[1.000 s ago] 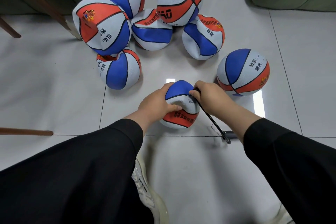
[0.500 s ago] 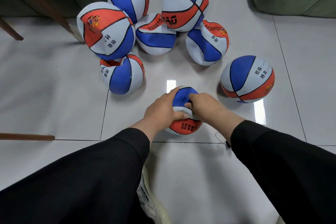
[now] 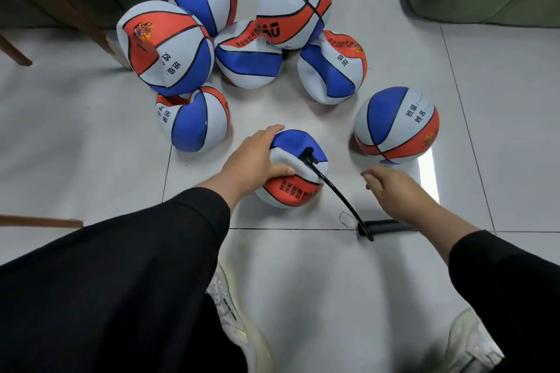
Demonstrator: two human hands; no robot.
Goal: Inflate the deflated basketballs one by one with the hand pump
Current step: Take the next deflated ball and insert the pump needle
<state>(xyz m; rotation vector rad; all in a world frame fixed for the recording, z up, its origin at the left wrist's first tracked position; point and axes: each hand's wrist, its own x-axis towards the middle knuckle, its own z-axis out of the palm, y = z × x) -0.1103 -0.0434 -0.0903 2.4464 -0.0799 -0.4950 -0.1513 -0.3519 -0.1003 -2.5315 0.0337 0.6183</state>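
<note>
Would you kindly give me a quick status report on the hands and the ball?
Left hand holding deflated ball. Right hand free, open. Hose plugged in, pump on floor. Nothing blocking.

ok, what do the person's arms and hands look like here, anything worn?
Both arms wear long, loose black sleeves: left sleeve, right sleeve, ending at the wrists. The left hand and right hand are bare: no gloves, rings or watch visible. No markings on the sleeves.
</note>
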